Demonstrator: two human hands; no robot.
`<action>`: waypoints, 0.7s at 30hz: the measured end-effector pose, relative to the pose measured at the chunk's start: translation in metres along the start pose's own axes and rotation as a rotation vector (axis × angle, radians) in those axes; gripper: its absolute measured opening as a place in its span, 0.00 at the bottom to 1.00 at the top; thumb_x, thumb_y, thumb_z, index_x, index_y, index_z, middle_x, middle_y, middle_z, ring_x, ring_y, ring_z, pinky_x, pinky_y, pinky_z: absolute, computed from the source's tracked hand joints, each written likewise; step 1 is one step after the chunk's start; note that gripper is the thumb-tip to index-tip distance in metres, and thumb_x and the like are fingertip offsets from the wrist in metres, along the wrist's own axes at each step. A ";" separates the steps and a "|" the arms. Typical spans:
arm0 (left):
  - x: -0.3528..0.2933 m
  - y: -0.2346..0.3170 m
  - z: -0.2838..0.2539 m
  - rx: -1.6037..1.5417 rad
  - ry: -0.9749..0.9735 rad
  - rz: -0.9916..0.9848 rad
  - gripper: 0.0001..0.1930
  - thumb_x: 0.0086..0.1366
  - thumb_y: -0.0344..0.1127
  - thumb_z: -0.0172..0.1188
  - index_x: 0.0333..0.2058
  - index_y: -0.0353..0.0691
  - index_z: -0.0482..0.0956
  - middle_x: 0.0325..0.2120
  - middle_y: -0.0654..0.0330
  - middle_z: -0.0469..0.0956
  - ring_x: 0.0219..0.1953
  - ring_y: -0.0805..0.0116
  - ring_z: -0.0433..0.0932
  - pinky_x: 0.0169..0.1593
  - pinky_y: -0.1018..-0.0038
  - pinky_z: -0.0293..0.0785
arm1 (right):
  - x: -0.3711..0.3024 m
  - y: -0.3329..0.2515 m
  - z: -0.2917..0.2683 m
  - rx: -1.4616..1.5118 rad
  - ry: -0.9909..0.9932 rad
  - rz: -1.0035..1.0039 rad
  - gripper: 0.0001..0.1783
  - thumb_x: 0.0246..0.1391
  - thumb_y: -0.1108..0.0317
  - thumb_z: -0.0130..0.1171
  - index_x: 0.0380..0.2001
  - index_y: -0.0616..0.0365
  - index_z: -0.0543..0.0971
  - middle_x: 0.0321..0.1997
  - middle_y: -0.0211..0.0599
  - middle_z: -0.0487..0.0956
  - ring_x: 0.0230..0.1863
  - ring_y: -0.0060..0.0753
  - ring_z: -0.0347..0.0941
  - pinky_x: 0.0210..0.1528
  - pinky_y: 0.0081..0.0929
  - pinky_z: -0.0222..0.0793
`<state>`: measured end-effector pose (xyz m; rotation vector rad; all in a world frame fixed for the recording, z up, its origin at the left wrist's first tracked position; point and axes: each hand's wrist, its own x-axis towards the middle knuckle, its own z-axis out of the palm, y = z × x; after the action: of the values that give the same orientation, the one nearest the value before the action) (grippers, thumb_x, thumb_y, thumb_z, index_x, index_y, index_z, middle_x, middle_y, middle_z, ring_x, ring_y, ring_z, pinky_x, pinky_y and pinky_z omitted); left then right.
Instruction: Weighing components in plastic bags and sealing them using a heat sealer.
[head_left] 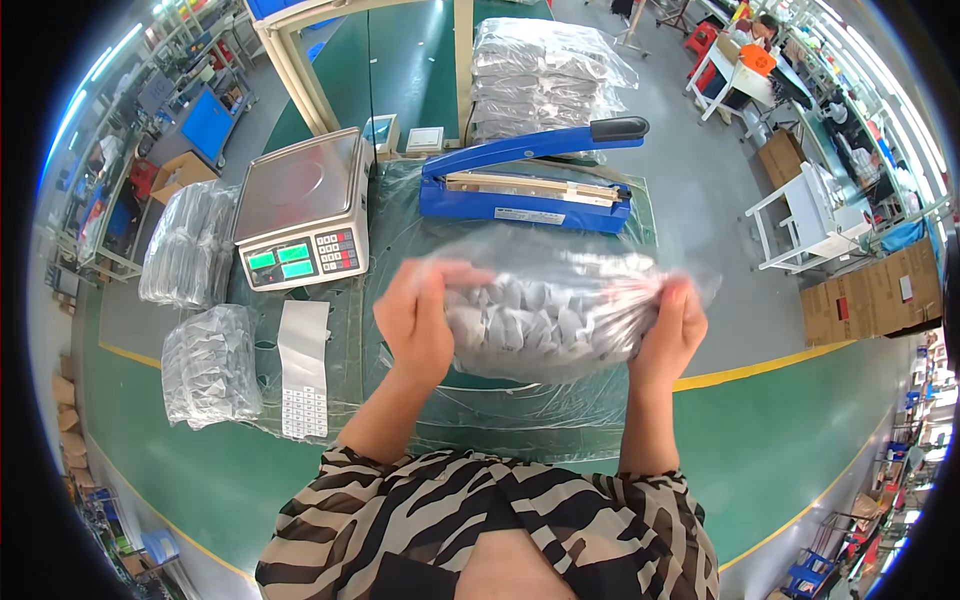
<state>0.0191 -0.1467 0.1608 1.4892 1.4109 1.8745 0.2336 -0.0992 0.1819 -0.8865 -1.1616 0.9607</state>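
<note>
A clear plastic bag (545,325) filled with rows of small grey-white pieces is held up over the table; motion blurs it a little, and I cannot make out what the pieces are. My left hand (412,318) grips its left end, with the fingers reaching over the top. At the other end, my right hand (668,325) is closed on the gathered plastic. Just beyond the bag stands a blue hand-lever bag sealer (525,200), its lever arm raised. A weighing scale (300,215) with lit green displays is left of the sealer.
Filled clear bags (210,365) lie at the table's left, with more bags (190,245) behind them. A strip of white labels (304,370) rests below the scale. Stacked bags (545,75) rise behind the sealer. Cardboard boxes (870,295) stand at the right; another person works far right.
</note>
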 end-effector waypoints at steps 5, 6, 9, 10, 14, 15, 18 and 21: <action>0.057 -0.039 0.025 -0.222 0.048 -0.286 0.13 0.68 0.32 0.44 0.33 0.31 0.77 0.24 0.53 0.81 0.26 0.71 0.78 0.36 0.78 0.71 | 0.063 0.037 0.012 0.152 -0.087 0.282 0.19 0.63 0.59 0.46 0.27 0.64 0.74 0.25 0.45 0.79 0.26 0.30 0.75 0.32 0.26 0.71; 0.064 -0.057 0.031 -0.289 0.034 -0.414 0.13 0.68 0.32 0.44 0.33 0.31 0.77 0.24 0.53 0.81 0.26 0.71 0.78 0.35 0.77 0.71 | 0.074 0.057 0.012 0.203 -0.082 0.421 0.19 0.63 0.59 0.46 0.27 0.64 0.74 0.25 0.48 0.80 0.26 0.34 0.76 0.32 0.28 0.72; 0.079 -0.115 0.052 -0.291 0.021 -0.538 0.14 0.69 0.34 0.45 0.33 0.30 0.76 0.25 0.51 0.80 0.26 0.67 0.78 0.33 0.74 0.73 | 0.102 0.117 0.005 0.206 -0.052 0.564 0.19 0.63 0.60 0.46 0.28 0.66 0.75 0.25 0.47 0.80 0.26 0.36 0.77 0.32 0.29 0.73; 0.082 -0.133 0.054 -0.282 0.024 -0.601 0.14 0.69 0.34 0.45 0.33 0.30 0.75 0.25 0.50 0.80 0.26 0.66 0.78 0.32 0.73 0.74 | 0.110 0.133 0.007 0.215 -0.058 0.567 0.19 0.63 0.60 0.46 0.28 0.66 0.75 0.25 0.47 0.80 0.26 0.36 0.77 0.32 0.29 0.73; 0.099 -0.201 0.066 -0.180 0.046 -0.703 0.14 0.69 0.35 0.45 0.35 0.29 0.75 0.26 0.48 0.80 0.26 0.62 0.79 0.33 0.70 0.75 | 0.139 0.183 0.008 0.171 -0.111 0.619 0.21 0.63 0.60 0.45 0.27 0.68 0.76 0.24 0.49 0.80 0.25 0.35 0.77 0.30 0.30 0.73; 0.101 -0.206 0.069 -0.177 0.042 -0.704 0.14 0.69 0.35 0.45 0.35 0.29 0.75 0.26 0.48 0.80 0.26 0.62 0.79 0.33 0.70 0.75 | 0.144 0.193 0.007 0.178 -0.128 0.628 0.21 0.63 0.60 0.45 0.25 0.68 0.76 0.24 0.48 0.80 0.24 0.35 0.77 0.29 0.30 0.73; 0.103 -0.213 0.073 -0.397 0.062 -0.918 0.14 0.69 0.34 0.44 0.36 0.28 0.74 0.27 0.46 0.80 0.27 0.59 0.79 0.33 0.67 0.76 | 0.157 0.220 0.002 0.196 -0.163 0.656 0.22 0.63 0.60 0.45 0.22 0.66 0.77 0.24 0.46 0.80 0.23 0.34 0.76 0.28 0.29 0.71; 0.106 -0.212 0.076 -0.400 0.085 -0.949 0.14 0.68 0.34 0.44 0.36 0.28 0.74 0.28 0.45 0.79 0.27 0.58 0.79 0.34 0.66 0.76 | 0.172 0.237 -0.005 -0.045 -0.365 0.524 0.21 0.63 0.61 0.46 0.25 0.68 0.76 0.26 0.44 0.80 0.26 0.33 0.77 0.31 0.26 0.71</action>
<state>-0.0150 0.0631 0.0314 0.4055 1.3172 1.4558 0.2261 0.1426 0.0169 -1.1102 -1.2842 1.5776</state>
